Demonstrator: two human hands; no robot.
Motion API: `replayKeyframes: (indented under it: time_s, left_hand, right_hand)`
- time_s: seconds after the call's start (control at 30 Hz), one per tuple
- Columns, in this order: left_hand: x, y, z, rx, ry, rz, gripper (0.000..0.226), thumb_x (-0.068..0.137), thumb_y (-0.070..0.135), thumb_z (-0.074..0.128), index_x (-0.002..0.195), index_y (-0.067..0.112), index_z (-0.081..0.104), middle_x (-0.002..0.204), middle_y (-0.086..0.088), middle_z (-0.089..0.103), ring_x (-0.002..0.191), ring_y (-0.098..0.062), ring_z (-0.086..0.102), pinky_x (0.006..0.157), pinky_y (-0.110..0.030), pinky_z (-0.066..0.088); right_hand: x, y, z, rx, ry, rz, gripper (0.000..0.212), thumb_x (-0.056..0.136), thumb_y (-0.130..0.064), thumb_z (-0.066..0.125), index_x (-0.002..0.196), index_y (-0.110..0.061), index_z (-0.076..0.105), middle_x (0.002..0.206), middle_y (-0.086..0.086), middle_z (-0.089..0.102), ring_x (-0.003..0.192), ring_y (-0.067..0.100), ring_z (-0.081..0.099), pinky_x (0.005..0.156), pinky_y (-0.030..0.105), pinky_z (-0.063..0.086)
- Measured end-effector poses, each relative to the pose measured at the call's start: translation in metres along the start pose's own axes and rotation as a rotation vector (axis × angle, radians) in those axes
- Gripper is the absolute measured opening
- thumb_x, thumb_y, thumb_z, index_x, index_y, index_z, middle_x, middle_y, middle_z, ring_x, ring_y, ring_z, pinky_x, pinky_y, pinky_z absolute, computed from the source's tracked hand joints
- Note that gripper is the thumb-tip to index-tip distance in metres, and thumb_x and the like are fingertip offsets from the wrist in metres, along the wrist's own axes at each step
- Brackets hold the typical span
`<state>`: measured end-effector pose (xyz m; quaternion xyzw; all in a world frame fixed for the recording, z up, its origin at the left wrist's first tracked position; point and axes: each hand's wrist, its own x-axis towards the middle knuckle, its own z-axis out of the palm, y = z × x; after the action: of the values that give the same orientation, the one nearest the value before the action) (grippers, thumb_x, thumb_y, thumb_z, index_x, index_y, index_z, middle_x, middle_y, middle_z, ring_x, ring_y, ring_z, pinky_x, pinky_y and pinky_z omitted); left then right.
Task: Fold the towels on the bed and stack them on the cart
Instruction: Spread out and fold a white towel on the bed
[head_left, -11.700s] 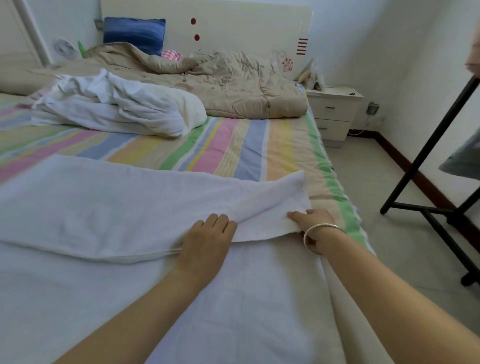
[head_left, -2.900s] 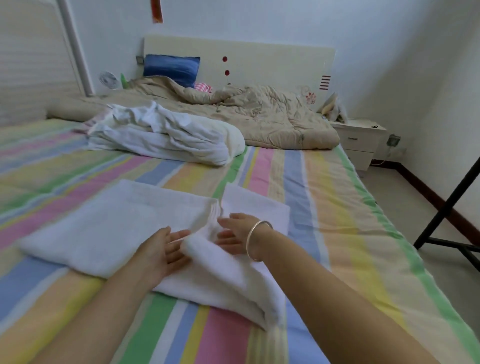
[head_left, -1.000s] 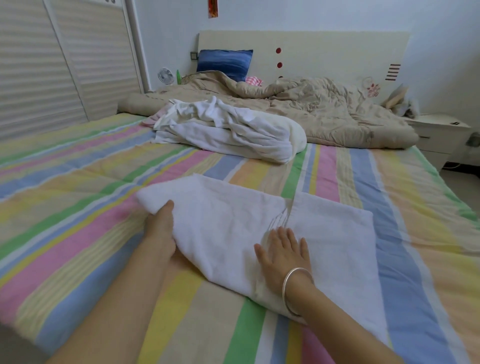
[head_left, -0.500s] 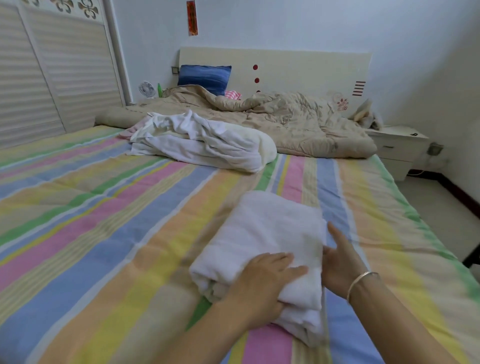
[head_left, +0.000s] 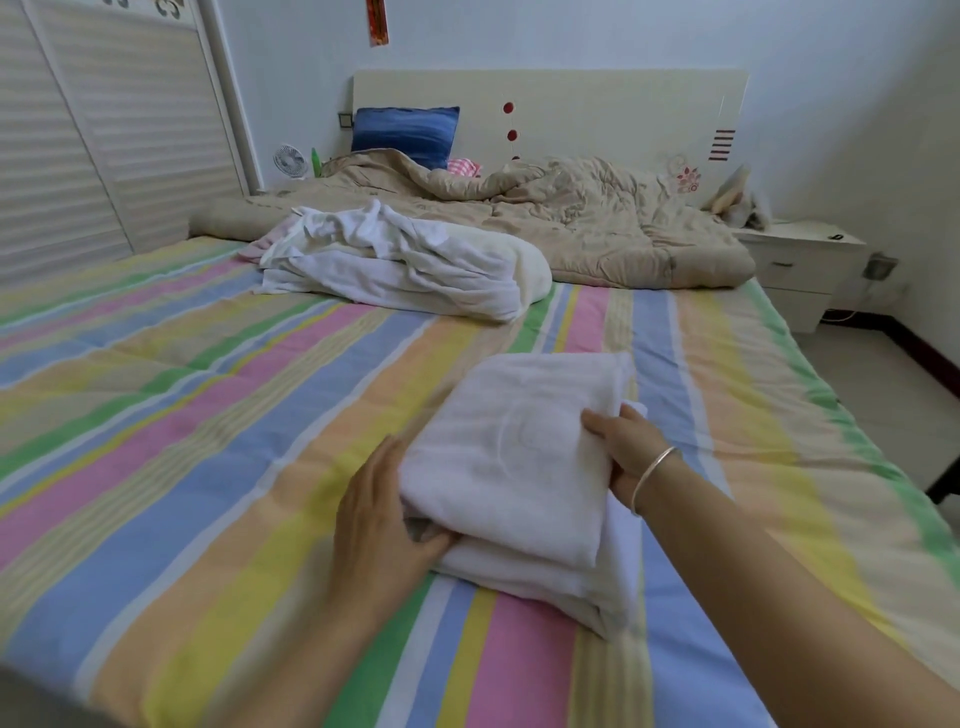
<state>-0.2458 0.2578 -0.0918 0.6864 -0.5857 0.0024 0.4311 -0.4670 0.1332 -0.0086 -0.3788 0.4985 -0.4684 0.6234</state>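
A white towel (head_left: 519, 457), folded into a thick bundle, lies on the striped bed (head_left: 208, 415) in front of me. My left hand (head_left: 379, 525) holds its near left edge, fingers tucked under the fold. My right hand (head_left: 623, 447), with a silver bangle on the wrist, grips the right edge with the thumb on top. A loose heap of unfolded white towels (head_left: 405, 265) lies farther up the bed. The cart is out of view.
A beige quilt (head_left: 571, 223) and a blue pillow (head_left: 405, 135) lie at the headboard. A white nightstand (head_left: 800, 270) stands to the right of the bed. Slatted wardrobe doors (head_left: 78, 140) run along the left. Tiled floor shows at the right.
The long towel was folded over into a compact bundle. My left hand has slid from the top of it to its left edge, and my right hand now clasps the right edge.
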Motion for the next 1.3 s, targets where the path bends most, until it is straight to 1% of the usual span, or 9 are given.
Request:
replayKeyframes:
  time_s: [0.23, 0.37, 0.5, 0.7, 0.87, 0.97, 1.07, 1.17, 1.3]
  left_hand:
    - [0.000, 0.001, 0.002, -0.310, 0.011, -0.365, 0.101, 0.062, 0.042, 0.079, 0.148, 0.032, 0.027, 0.138, 0.011, 0.048, 0.106, -0.014, 0.059, 0.082, -0.038, 0.052]
    - [0.000, 0.005, 0.003, -0.223, -0.074, -0.256, 0.075, 0.074, 0.035, 0.065, 0.145, 0.031, 0.041, 0.114, 0.015, 0.059, 0.100, -0.007, 0.057, 0.079, -0.028, 0.045]
    - [0.001, -0.006, -0.002, -0.053, -0.174, -0.061, 0.078, 0.076, 0.013, 0.047, 0.145, 0.046, 0.032, 0.088, 0.001, 0.071, 0.065, -0.015, 0.058, 0.059, -0.028, 0.046]
    - [0.001, -0.012, -0.016, -0.228, -0.451, 0.001, 0.076, 0.082, 0.008, 0.046, 0.146, 0.047, 0.033, 0.133, 0.017, 0.056, 0.100, -0.007, 0.061, 0.087, -0.025, 0.052]
    - [0.046, 0.001, -0.046, -0.780, -0.517, -0.724, 0.043, 0.093, 0.001, 0.034, 0.123, 0.016, 0.061, 0.113, -0.004, 0.072, 0.104, -0.018, 0.067, 0.081, -0.033, 0.055]
    - [0.060, 0.004, -0.047, -0.641, -0.562, -1.060, 0.047, 0.099, 0.048, 0.041, 0.111, 0.007, 0.061, 0.081, -0.008, 0.067, 0.076, -0.024, 0.064, 0.080, -0.042, 0.058]
    - [0.052, 0.012, -0.036, -0.621, -0.730, -1.056, 0.067, 0.075, 0.077, 0.057, 0.095, 0.013, 0.062, 0.067, -0.001, 0.063, 0.070, -0.019, 0.062, 0.083, -0.039, 0.057]
    - [0.043, 0.019, -0.021, -0.595, -0.596, -0.944, 0.068, 0.064, 0.058, 0.083, 0.111, 0.013, 0.064, 0.099, -0.007, 0.073, 0.091, -0.027, 0.070, 0.081, -0.042, 0.059]
    - [0.060, 0.024, -0.018, -0.517, -0.340, -0.798, 0.059, 0.069, 0.041, 0.085, 0.113, 0.007, 0.065, 0.104, -0.011, 0.071, 0.091, -0.030, 0.068, 0.081, -0.045, 0.058]
  right_hand:
    - [-0.009, 0.014, -0.045, 0.097, 0.083, 0.143, 0.033, 0.098, -0.011, 0.050, 0.131, -0.005, 0.053, 0.103, 0.014, 0.065, 0.079, 0.027, 0.061, 0.055, 0.035, 0.056]
    - [-0.014, 0.030, -0.050, 0.074, 0.120, 0.200, 0.036, 0.097, -0.013, 0.053, 0.132, -0.005, 0.053, 0.122, 0.020, 0.062, 0.081, 0.029, 0.061, 0.064, 0.041, 0.049]
    - [-0.005, 0.021, -0.051, 0.055, 0.162, 0.087, 0.038, 0.098, -0.012, 0.052, 0.135, -0.003, 0.048, 0.123, 0.021, 0.059, 0.081, 0.029, 0.060, 0.066, 0.038, 0.049]
    - [0.007, 0.039, -0.070, -0.166, 0.214, 0.144, 0.036, 0.093, -0.020, 0.059, 0.125, -0.003, 0.054, 0.119, 0.014, 0.060, 0.102, 0.034, 0.060, 0.093, 0.048, 0.048]
    - [0.001, 0.034, -0.071, -0.303, 0.247, 0.132, 0.046, 0.087, -0.024, 0.069, 0.125, -0.002, 0.055, 0.115, 0.015, 0.063, 0.093, 0.031, 0.061, 0.080, 0.038, 0.050]
    - [-0.001, 0.035, -0.073, -0.236, 0.155, 0.215, 0.045, 0.083, -0.030, 0.074, 0.115, -0.002, 0.059, 0.098, 0.015, 0.068, 0.083, 0.031, 0.065, 0.066, 0.035, 0.052]
    - [-0.001, 0.042, -0.084, -0.166, 0.060, 0.281, 0.079, 0.054, -0.044, 0.090, 0.118, -0.006, 0.064, 0.107, 0.019, 0.070, 0.102, 0.037, 0.066, 0.089, 0.047, 0.055]
    - [-0.012, 0.037, -0.081, -0.145, -0.099, 0.322, 0.062, 0.069, -0.043, 0.078, 0.119, -0.009, 0.064, 0.107, 0.017, 0.071, 0.101, 0.034, 0.066, 0.086, 0.041, 0.055]
    - [-0.034, 0.029, -0.060, 0.021, -0.170, 0.253, 0.043, 0.082, -0.018, 0.067, 0.122, -0.003, 0.062, 0.104, 0.013, 0.069, 0.085, 0.023, 0.065, 0.069, 0.028, 0.052]
